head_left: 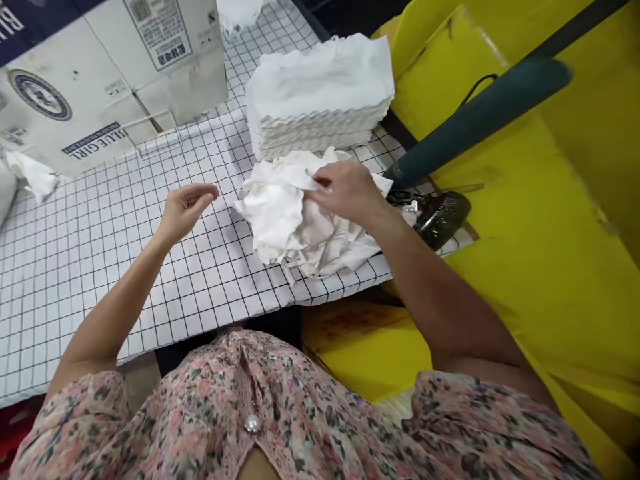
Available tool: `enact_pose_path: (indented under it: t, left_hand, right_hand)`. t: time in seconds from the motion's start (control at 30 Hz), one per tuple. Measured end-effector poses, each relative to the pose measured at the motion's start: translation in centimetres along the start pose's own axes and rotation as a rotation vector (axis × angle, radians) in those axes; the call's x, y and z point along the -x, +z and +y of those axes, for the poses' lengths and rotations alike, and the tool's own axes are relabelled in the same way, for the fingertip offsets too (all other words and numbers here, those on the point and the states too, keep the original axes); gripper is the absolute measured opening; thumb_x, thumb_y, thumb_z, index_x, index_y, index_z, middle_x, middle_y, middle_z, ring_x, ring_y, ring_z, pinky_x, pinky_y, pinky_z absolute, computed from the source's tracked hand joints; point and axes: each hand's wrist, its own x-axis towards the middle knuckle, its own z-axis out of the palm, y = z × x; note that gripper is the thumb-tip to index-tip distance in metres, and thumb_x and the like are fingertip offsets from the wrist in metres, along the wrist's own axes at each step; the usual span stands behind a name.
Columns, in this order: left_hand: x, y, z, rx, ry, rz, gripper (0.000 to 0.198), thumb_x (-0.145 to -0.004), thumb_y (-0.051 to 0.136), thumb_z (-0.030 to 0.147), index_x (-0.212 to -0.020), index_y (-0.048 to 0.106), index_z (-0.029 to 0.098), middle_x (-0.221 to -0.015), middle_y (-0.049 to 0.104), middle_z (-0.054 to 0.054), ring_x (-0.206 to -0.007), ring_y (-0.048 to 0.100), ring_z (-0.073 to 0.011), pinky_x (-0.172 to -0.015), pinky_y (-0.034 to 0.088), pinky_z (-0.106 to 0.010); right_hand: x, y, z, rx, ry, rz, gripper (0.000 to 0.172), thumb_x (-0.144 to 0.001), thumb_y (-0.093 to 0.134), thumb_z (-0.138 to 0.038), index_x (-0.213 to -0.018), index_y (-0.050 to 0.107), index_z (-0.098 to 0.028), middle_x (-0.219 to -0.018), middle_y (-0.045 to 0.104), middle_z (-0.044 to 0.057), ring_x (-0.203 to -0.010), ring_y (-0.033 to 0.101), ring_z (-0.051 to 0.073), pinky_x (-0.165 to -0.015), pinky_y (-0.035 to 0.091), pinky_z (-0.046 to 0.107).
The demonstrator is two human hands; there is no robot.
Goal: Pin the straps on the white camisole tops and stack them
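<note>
My right hand [350, 190] is over a loose heap of white fabric pieces [315, 230], its fingers pinching the edge of one white fabric piece [293, 179] on top. To the left of the heap, my left hand [185, 210] hovers above the checked tablecloth, thumb and fingers drawn together with nothing visible in them. Just behind the heap stands a neat, thick stack of white fabric pieces [320, 87] with wavy edges.
A large white carton [110, 80] stands at the back left, a thin wire frame [155, 137] in front of it. Right of the heap lie a dark, shiny wrapped bundle [443, 220] and a dark green tube [475, 120]. Yellow panels [565, 267] flank the checked table [205, 280].
</note>
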Motion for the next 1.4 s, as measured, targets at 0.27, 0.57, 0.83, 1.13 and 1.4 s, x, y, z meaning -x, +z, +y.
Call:
enact_pose_path:
  t: [0.27, 0.57, 0.83, 1.13, 1.4]
  left_hand:
    - [5.4, 1.5, 0.7, 0.096, -0.064, -0.026, 0.015, -0.092, 0.075, 0.022, -0.104, 0.084, 0.017, -0.108, 0.083, -0.009, -0.102, 0.078, -0.0179, -0.108, 0.062, -0.044]
    - [6.3, 11.0, 2.8, 1.242, -0.601, -0.137, 0.027, -0.103, 0.071, 0.038, -0.097, 0.074, 0.012, -0.106, 0.08, -0.016, -0.102, 0.079, -0.0232, -0.112, 0.061, -0.044]
    - [11.0, 1.4, 1.2, 1.265, -0.402, 0.341, 0.013, -0.093, 0.083, 0.021, -0.09, 0.073, 0.013, -0.091, 0.077, -0.004, -0.091, 0.074, -0.0132, -0.103, 0.065, -0.034]
    - [23.2, -6.2, -4.2, 0.968, -0.198, 0.731, 0.029, -0.087, 0.084, 0.032, -0.075, 0.062, 0.017, -0.126, 0.078, -0.005, -0.124, 0.074, -0.0227, -0.116, 0.058, -0.043]
    - [26.5, -4.8, -9.1, 0.453, -0.248, 0.524, 0.024, -0.086, 0.08, 0.028, -0.109, 0.077, 0.02, -0.133, 0.074, -0.012, -0.117, 0.071, -0.0216, -0.104, 0.058, -0.037]
  right_hand:
    - [-1.3, -2.6, -1.1, 0.02, -0.263, 0.306, 0.027, -0.096, 0.058, -0.026, -0.107, 0.081, -0.021, -0.099, 0.079, 0.014, -0.099, 0.074, 0.033, -0.091, 0.062, 0.049]
    - [7.5, -2.1, -14.7, -0.158, -0.539, 0.66, 0.027, -0.097, 0.059, -0.011, -0.11, 0.081, -0.021, -0.086, 0.082, 0.005, -0.079, 0.081, 0.022, -0.071, 0.066, 0.033]
    - [8.7, 1.3, -18.8, -0.544, -0.367, 0.522, 0.023, -0.096, 0.069, -0.015, -0.111, 0.082, -0.026, -0.076, 0.077, 0.0, -0.062, 0.074, 0.017, -0.063, 0.062, 0.031]
    - [8.4, 11.2, -24.6, -0.614, -0.65, 0.257, 0.026, -0.094, 0.068, -0.011, -0.113, 0.081, -0.025, -0.094, 0.083, 0.004, -0.081, 0.082, 0.02, -0.068, 0.066, 0.031]
    - [12.8, 13.1, -24.5, -0.553, -0.72, 0.177, 0.052, -0.091, 0.069, -0.001, -0.138, 0.074, -0.024, -0.094, 0.083, 0.004, -0.079, 0.081, 0.018, -0.074, 0.067, 0.027]
